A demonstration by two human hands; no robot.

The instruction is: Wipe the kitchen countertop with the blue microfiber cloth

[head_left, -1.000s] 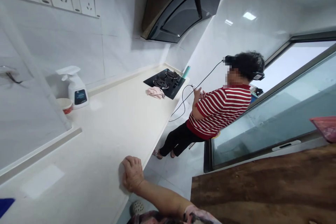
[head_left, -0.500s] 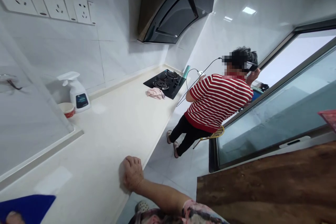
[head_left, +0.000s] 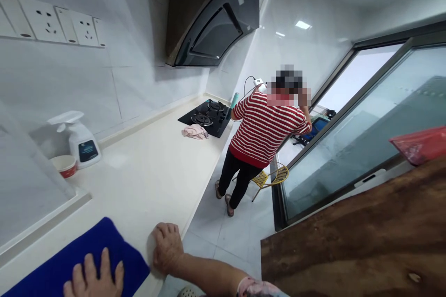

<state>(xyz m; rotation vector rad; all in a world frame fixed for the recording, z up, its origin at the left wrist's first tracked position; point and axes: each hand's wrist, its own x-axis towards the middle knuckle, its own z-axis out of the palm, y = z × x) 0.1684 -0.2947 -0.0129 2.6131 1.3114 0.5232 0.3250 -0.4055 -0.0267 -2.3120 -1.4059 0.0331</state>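
Our left hand (head_left: 93, 282) spread open on blue cloth (head_left: 95, 239); right hand (head_left: 167, 247) curled closed, resting by surface (head_left: 146, 174) edge.

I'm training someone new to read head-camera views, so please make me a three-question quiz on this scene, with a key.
1. Multiple choice: what lies under the left hand?
A) a wooden board
B) a blue cloth
C) a black tray

2. True or false: the right hand rests at the edge of the pale counter.

3. Short answer: what stands right beside the spray bottle?

Key:
1. B
2. True
3. A red and white bowl
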